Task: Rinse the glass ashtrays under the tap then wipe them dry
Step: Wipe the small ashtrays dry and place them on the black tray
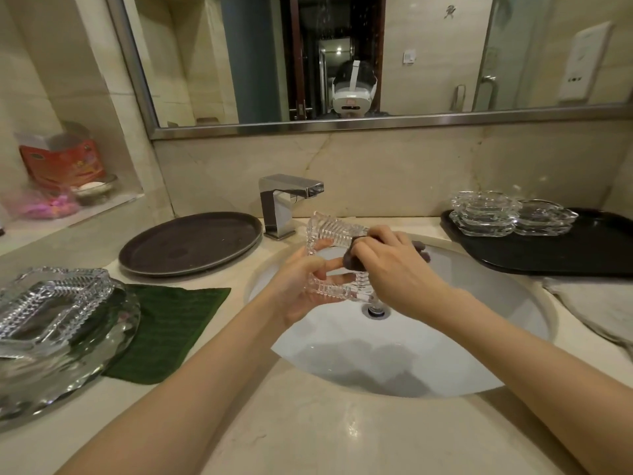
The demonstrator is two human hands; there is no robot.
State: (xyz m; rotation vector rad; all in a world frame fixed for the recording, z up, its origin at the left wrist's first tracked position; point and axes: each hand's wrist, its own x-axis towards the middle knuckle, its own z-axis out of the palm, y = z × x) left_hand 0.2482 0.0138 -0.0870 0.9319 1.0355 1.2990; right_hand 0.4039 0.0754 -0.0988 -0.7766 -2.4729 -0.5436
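Ashtray (pixel 337 258): held tilted over the sink (pixel 479 337), below the tap (pixel 291 193), so drips fall into the basin.
Left hand (pixel 301 286): curled round its lower edge, steadying it.
Right hand (pixel 394 265): a dark cloth (pixel 354 260) (possibly a sponge) is pinched and pressed against the glass.

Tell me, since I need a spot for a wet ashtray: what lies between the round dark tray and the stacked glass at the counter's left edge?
In the head view, only a green cloth lies flat there, between the round tray and the stacked glass, which partly overlaps it.
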